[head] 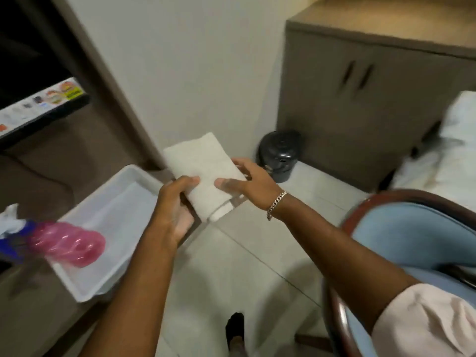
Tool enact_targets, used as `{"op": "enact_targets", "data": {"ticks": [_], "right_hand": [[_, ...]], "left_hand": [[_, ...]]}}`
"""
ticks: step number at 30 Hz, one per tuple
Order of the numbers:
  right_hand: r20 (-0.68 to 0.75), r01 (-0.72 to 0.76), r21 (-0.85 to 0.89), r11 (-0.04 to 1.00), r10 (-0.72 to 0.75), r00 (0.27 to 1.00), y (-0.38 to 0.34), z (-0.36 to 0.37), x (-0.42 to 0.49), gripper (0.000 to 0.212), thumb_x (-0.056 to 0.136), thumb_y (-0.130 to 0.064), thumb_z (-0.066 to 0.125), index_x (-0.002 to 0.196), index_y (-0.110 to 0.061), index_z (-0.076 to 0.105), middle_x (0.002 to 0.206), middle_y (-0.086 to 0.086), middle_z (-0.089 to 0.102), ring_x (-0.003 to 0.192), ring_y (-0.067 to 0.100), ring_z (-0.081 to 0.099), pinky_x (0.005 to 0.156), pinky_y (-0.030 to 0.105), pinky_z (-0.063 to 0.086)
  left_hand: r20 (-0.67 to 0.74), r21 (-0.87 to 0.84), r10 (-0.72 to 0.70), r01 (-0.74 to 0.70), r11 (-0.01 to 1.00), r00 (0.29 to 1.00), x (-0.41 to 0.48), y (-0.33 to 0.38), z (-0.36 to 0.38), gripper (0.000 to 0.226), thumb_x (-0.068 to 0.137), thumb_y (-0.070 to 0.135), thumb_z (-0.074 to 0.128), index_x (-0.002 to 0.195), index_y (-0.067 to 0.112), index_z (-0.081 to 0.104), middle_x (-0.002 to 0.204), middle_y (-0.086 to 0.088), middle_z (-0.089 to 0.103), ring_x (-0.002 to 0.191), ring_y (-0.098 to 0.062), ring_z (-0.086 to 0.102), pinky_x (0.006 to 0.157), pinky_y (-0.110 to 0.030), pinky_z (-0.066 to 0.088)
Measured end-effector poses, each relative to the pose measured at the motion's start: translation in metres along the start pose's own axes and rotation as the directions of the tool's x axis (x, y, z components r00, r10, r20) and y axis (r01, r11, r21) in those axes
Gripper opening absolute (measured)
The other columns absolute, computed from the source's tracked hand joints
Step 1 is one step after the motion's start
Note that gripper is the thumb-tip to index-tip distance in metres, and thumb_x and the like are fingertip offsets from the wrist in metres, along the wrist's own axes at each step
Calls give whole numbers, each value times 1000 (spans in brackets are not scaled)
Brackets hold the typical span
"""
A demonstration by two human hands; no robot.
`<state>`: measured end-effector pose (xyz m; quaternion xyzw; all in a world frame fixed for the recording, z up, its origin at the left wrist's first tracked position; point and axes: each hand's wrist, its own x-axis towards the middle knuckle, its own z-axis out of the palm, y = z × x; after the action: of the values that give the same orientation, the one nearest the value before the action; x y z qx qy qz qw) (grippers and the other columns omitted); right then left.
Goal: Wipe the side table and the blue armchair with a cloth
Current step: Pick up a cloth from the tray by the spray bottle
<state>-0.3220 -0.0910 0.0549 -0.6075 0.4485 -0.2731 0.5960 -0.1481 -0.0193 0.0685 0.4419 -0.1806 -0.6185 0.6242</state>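
Observation:
A folded white cloth (203, 171) is held in front of me above the tiled floor, gripped by both hands. My left hand (175, 207) clasps its lower left edge from below. My right hand (244, 180), with a silver bracelet on the wrist, pinches its right edge with thumb on top. The blue armchair (412, 240), with a dark wooden rim, stands at the right, under my right forearm. The brown side table (33, 305) runs along the left edge.
On the side table lie a white plastic tray (113, 217), a pink transparent spray bottle (67, 243) with a blue head, and a crumpled white rag (10, 220). A black bin (279, 155) stands by the wall next to a brown cabinet (360, 104). White bedding (453, 155) lies at the right.

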Motion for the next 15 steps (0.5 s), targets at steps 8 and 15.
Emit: {"op": "enact_targets", "data": {"ticks": [8,15], "right_hand": [[-154,-274,392,878,356,922,110,-197,-229,72,66,-31,86,131,-21,58,123,10,72,108,31,70,97,53,56],[-578,-97,608,788,523,627,205,-281,-410,68,65,-18,87,127,-15,60,122,18,70,108,35,69,96,50,57]], "left_hand": [[268,181,-368,329,927,890,-86,-207,157,45,95,0,36,125,4,70,119,-13,78,112,-27,74,93,-42,62],[352,432,-636,483,761,687,-145,-382,270,35,91,-6,42,115,-1,67,105,-14,81,98,-26,78,77,-33,66]]}}
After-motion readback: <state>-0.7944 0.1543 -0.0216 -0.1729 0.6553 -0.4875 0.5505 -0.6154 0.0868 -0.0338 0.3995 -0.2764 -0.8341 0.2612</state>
